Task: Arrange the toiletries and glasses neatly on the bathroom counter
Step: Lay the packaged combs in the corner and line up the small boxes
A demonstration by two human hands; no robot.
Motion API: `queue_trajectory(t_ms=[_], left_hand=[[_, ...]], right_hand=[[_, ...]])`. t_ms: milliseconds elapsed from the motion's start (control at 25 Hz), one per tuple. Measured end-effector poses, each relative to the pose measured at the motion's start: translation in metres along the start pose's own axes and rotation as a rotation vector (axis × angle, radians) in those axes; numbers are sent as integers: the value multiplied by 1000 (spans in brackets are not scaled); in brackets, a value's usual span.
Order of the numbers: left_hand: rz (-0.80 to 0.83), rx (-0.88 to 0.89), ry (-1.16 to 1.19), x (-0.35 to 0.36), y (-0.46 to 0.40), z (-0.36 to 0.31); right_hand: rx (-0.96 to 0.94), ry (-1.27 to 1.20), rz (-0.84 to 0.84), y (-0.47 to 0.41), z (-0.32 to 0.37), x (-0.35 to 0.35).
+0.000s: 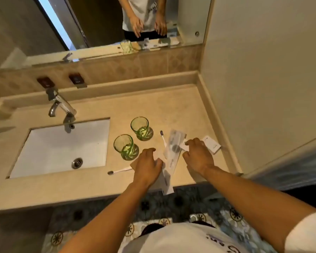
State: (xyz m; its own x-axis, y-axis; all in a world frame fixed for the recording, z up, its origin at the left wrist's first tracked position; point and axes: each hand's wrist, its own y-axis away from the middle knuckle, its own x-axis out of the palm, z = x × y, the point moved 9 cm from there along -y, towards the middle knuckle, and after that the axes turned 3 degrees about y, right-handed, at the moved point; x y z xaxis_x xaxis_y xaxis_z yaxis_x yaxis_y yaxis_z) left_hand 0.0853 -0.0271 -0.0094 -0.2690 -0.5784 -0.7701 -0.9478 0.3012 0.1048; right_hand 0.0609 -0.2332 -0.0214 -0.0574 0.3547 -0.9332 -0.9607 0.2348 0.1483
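Observation:
Two green glasses stand upright on the beige counter: one nearer the sink, the other behind it. A white toothbrush lies by the front edge, another lies right of the glasses. Long clear toiletry packets lie between my hands, one overhanging the counter edge. My left hand rests on a packet, fingers curled over it. My right hand pinches a small white packet. A white box lies just right of that hand.
A white rectangular sink with a chrome faucet sits at the left. A mirror runs along the back wall, a beige side wall bounds the counter on the right. Patterned floor tiles lie below.

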Motion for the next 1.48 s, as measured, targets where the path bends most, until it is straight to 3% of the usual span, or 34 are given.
queue_trajectory(t_ms=[240,360,840,1120,1480], left_hand=[[88,-259,16,46,20,26],[101,-329,-26,62,25,30],[47,-442,-72,94,27,36],[119,-484,-52,95,15,42],[63,-488,16,86,14,45]], right_hand=[[183,-237,283,5,-22,63],[196,-294,344,1,-24,86],[390,-453,114,-18,-23,107],[400,-417,156,-32,-19,114],[394,-589,169,-27,-25,121]])
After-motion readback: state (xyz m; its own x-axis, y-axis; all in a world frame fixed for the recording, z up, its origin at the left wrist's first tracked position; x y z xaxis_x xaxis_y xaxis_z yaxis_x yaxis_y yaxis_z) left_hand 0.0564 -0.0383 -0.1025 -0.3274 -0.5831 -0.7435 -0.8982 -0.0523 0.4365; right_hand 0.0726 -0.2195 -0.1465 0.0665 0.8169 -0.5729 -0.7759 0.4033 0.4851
